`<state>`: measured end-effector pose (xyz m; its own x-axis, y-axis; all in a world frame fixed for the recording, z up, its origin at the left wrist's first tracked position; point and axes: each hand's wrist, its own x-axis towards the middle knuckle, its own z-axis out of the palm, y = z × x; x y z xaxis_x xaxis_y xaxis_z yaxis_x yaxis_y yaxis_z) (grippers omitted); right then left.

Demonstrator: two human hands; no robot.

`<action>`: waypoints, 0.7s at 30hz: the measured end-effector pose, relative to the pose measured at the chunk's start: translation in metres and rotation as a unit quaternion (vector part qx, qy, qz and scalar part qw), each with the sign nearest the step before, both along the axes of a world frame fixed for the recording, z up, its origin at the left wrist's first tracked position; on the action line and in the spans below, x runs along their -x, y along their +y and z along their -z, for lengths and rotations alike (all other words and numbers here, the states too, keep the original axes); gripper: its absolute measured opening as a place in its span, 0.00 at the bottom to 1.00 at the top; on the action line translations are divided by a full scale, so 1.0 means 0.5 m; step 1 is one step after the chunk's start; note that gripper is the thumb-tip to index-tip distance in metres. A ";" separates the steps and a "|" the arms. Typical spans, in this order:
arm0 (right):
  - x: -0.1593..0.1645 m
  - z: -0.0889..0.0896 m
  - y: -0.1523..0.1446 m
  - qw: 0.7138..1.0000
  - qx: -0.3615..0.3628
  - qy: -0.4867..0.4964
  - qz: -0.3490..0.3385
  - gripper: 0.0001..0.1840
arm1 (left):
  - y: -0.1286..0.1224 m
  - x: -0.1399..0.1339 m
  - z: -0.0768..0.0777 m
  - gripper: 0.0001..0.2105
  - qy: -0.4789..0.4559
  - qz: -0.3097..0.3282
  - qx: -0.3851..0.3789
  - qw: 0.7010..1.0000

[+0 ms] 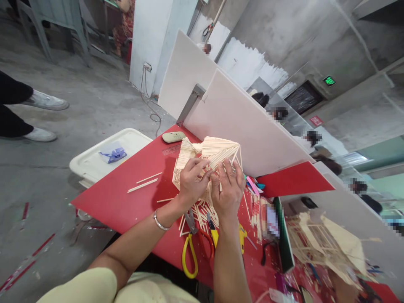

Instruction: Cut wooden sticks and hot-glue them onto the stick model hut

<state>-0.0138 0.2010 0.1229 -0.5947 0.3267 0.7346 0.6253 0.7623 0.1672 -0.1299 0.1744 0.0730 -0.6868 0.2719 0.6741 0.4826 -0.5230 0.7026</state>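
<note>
A model house of thin wooden sticks (221, 147) stands on the red table, its sloping roofs covered with sticks laid side by side. My left hand (193, 179) is closed on the near side of the roof, thumb and fingers pinched together. Close beside it, my right hand (229, 187) grips the roof's right part, fingers bent over the sticks and thumb towards the left thumb. Any single stick between the fingertips is hidden. Loose sticks (200, 214) lie below my hands, with yellow-handled scissors (189, 256) and a yellow utility knife (213, 231) near my wrists.
White partitions (227, 118) border the table's far side. A remote control (173, 136) and a ruler (172, 150) lie by the model. A yellow glue gun (242, 237) is by my right forearm. Another stick model (325, 240) stands at right. A white container (107, 143) is at left.
</note>
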 end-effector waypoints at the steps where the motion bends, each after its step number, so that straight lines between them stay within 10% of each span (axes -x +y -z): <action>1: 0.000 0.000 0.000 1.000 0.000 -0.001 0.001 0.23 | 0.000 0.000 0.000 0.13 -0.001 -0.001 -0.002 1.000; 21: -0.005 -0.007 -0.009 0.999 0.030 -0.014 0.015 0.25 | -0.002 -0.005 -0.001 0.13 -0.022 0.026 0.007 0.999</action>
